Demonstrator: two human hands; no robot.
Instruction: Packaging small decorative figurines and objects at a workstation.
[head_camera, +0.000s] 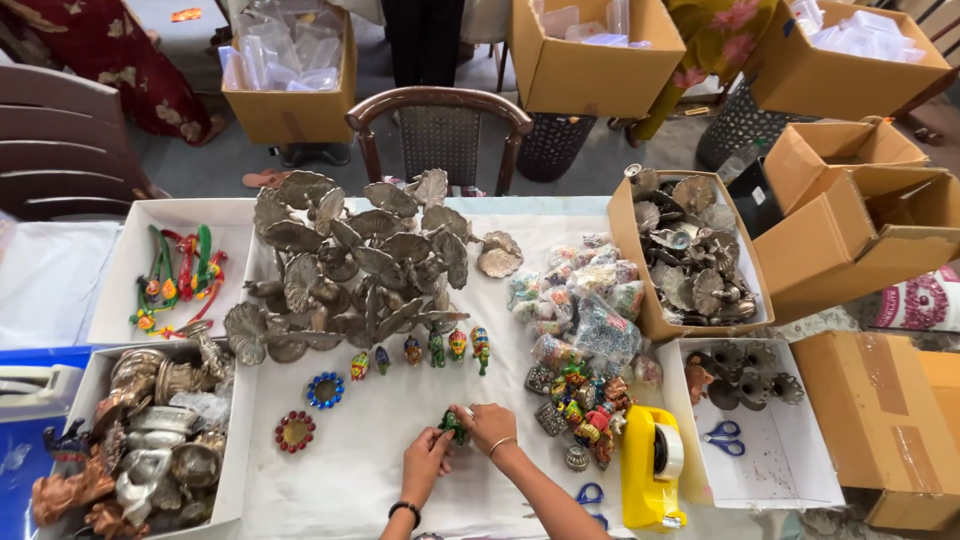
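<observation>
Both my hands meet over the white tablecloth (370, 420) near the front edge. My left hand (425, 462) and my right hand (487, 425) together grip a small green painted figurine (455, 425). A black band sits on my left wrist, a thin bangle on my right. A row of small colourful bird figurines (430, 350) stands just beyond my hands. Past them lies a big pile of grey metal leaf-shaped pieces (350, 260).
Two round beaded holders (310, 410) lie left of my hands. Bagged trinkets (580, 320), a yellow tape dispenser (650, 465) and blue scissors (725, 438) sit to the right. Boxes of metal figures (150, 440) and cardboard boxes (690, 260) ring the table; a chair (440, 125) stands behind.
</observation>
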